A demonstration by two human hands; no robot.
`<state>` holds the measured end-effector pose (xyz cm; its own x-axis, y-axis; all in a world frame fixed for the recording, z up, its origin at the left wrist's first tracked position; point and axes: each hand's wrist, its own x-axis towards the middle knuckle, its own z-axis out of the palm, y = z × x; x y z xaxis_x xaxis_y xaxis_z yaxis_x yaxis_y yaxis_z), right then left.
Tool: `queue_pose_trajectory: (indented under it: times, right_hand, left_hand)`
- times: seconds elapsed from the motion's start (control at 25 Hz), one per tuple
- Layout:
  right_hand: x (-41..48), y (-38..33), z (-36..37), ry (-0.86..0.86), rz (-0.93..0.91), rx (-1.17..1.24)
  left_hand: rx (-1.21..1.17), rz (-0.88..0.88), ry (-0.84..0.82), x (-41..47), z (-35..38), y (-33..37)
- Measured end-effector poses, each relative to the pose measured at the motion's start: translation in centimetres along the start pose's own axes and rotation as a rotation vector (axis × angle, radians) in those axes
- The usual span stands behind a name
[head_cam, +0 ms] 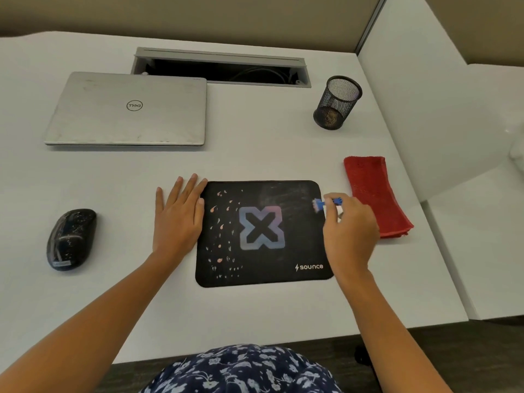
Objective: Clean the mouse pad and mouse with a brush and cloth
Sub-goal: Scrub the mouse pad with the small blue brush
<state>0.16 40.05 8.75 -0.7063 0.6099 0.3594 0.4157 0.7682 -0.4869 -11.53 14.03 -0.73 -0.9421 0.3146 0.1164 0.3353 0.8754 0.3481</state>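
Right hand (350, 231) is gripping a small blue brush (329, 205), fingers curled round the handle; bristles, blurred, are apparently touching the black Sounce mouse pad (262, 234) near its right edge. Left hand (177, 217) is lying flat, fingers straight, steadying the pad's left edge. Black mouse (71, 239) is sitting well left; folded red cloth (374, 195) just right.

Pinching a small blue brush (329, 203) in the right grip (350, 231), bristles on the mouse pad (261, 275) just left of it. Resting the left grip (178, 219) flat on the counter (255, 157), fingers (194, 188) touching the pad's edge. Red cloth (374, 199) just right of the right grip; mouse (71, 239) well left of the left grip.
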Motion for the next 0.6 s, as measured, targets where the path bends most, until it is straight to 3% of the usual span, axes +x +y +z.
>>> queue_pose_trajectory:
  times: [0.16,0.2,0.24,0.36,0.44,0.48,0.6]
  right_hand:
    - [1.0,-3.6,3.4,-0.440,0.008,0.343]
    - [1.3,-4.0,4.3,-0.469,-0.003,0.343]
    - [2.0,-4.0,4.8,-0.432,-0.009,0.268]
    - [5.0,-1.6,4.1,-0.108,0.015,-0.172]
    - [5.9,-1.1,3.7,-0.024,0.027,-0.229]
    - [5.9,-1.9,4.2,-0.068,0.009,-0.129]
    - [4.6,-5.3,6.5,-0.419,-0.105,0.154]
  left_hand:
    - [-0.004,0.001,-0.002,0.0,-0.1,0.0]
    - [-0.006,0.003,0.001,0.0,-0.1,0.0]
    - [-0.007,0.004,0.002,0.0,-0.1,0.0]
    - [-0.007,0.000,-0.001,0.0,-0.1,-0.1]
    - [-0.007,0.000,-0.006,0.0,0.0,-0.1]
    - [-0.006,0.000,-0.008,0.0,0.0,-0.2]
    - [-0.005,-0.003,-0.014,0.1,0.0,-0.2]
